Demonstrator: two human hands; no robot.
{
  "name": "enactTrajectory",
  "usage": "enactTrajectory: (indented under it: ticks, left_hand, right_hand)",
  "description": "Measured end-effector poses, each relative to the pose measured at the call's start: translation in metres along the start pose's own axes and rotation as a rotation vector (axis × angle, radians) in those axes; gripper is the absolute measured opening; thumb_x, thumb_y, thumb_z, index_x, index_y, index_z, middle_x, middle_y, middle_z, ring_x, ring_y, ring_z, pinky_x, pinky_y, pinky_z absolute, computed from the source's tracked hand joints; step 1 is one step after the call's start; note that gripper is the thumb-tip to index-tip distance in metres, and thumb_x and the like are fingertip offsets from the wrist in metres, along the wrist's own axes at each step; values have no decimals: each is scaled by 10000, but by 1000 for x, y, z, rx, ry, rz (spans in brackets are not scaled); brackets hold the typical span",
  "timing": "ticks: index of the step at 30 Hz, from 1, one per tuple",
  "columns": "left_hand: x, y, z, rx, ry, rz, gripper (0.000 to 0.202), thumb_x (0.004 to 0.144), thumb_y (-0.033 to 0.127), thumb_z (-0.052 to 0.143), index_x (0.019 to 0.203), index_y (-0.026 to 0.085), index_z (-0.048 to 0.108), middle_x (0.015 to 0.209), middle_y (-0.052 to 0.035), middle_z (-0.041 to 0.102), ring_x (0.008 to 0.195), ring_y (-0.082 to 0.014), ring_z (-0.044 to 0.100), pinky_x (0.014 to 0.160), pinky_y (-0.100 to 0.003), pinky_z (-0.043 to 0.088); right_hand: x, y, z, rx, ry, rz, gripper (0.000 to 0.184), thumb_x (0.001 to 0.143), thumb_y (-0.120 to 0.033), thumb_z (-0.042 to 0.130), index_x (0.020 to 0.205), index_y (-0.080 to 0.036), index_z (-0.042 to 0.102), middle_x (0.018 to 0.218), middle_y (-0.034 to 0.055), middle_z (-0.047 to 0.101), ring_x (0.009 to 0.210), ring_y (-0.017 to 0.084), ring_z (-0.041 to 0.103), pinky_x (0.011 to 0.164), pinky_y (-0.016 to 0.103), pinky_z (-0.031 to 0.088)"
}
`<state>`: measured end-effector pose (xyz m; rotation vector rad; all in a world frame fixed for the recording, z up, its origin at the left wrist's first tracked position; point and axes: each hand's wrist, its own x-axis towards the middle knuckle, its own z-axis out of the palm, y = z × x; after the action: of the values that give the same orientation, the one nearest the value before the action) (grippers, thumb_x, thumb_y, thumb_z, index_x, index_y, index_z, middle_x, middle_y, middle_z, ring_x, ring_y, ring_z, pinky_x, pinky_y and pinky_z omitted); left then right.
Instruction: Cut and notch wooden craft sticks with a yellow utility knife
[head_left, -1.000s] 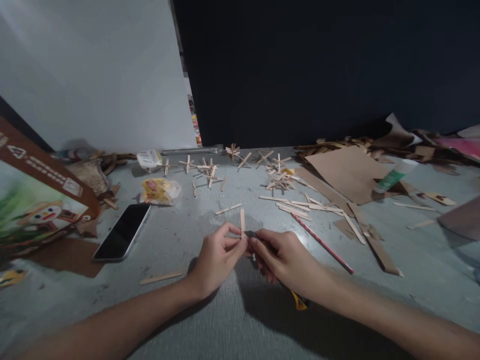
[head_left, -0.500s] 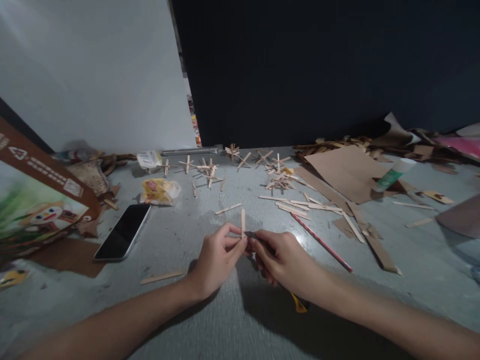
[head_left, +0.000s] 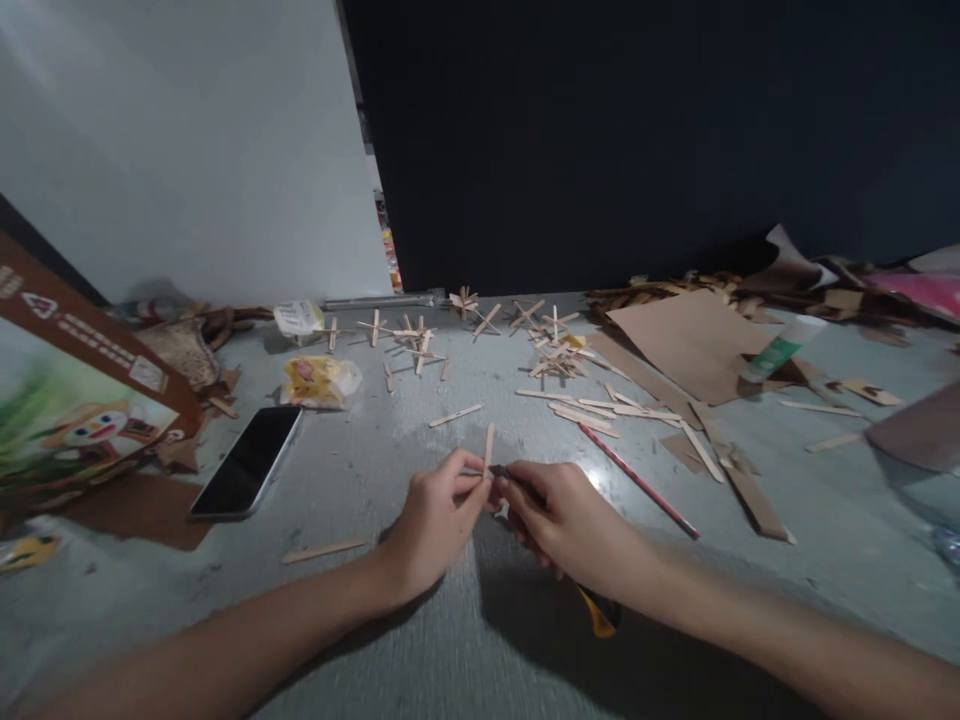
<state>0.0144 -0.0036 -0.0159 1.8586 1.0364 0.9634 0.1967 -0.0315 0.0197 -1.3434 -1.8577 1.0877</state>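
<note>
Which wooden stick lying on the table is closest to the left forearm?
The lone stick left of the left hand, nearer the camera than the phone; the other sticks lie higher in view.

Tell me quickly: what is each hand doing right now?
Left hand: closed, pinching a wooden stick.
Right hand: closed around a dark tool with a yellow end.

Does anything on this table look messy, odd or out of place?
Two things seem a bit odd: the phone and the crumpled yellow packet, both lying on the left, since neither obviously belongs with the loose wooden sticks right of centre. Those sticks also look messy, lying at all angles, some overlapping.
</note>
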Motion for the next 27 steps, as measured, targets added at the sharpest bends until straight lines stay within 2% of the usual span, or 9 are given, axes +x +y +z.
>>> enactTrajectory:
  ticks: [6, 12, 17, 21, 24, 27]
  left_hand:
    - [-3, 0, 1, 76, 9, 59, 65, 994, 258, 565, 992, 213, 612, 845, -37, 835, 784, -199, 808, 713, -285, 565]
    - [-3, 4, 3, 4, 91, -24, 213, 998, 321, 589, 1159, 185, 617, 801, -45, 829, 738, -212, 798, 705, -308, 592]
    - [-3, 8, 2, -51, 60, -25, 231, 1038, 386, 550, 1040, 186, 664, 826, -57, 824, 744, -206, 798, 677, -282, 590]
    - [-2, 10, 3, -53, 79, -51, 258, 1026, 390, 561, 994, 175, 699, 810, -58, 813, 738, -210, 785, 657, -271, 578]
    - [-2, 11, 4, -71, 70, -68, 278, 1028, 391, 546, 970, 169, 703, 844, -74, 818, 776, -217, 788, 663, -269, 572]
    - [-2, 10, 4, -58, 65, -66, 273, 1030, 388, 537, 990, 164, 688, 818, -74, 813, 732, -206, 771, 633, -266, 543]
  right_hand:
    - [0, 0, -1, -67, -6, -41, 282, 998, -168, 454, 736, -205, 551, 519, -35, 538, 404, 91, 454, 460, 222, 309]
    - [-1, -2, 1, -32, 71, -47, 301, 1023, -245, 436, 738, -225, 529, 524, -21, 551, 398, 104, 479, 429, 224, 315]
    - [-1, -4, 1, -12, 84, -54, 298, 1020, -265, 452, 744, -226, 557, 510, -23, 538, 425, 124, 523, 437, 221, 355]
    - [-1, -3, 4, -16, 114, -58, 289, 1025, -233, 435, 776, -217, 581, 556, -10, 577, 463, 136, 559, 476, 229, 393]
    - [-2, -1, 7, -34, 134, -66, 288, 1030, -233, 424, 782, -219, 569, 566, -7, 578, 456, 135, 549, 480, 235, 385]
    - [-3, 0, 10, -54, 152, -76, 293, 1033, -245, 425, 766, -224, 544, 562, -9, 567, 446, 128, 523, 477, 239, 361]
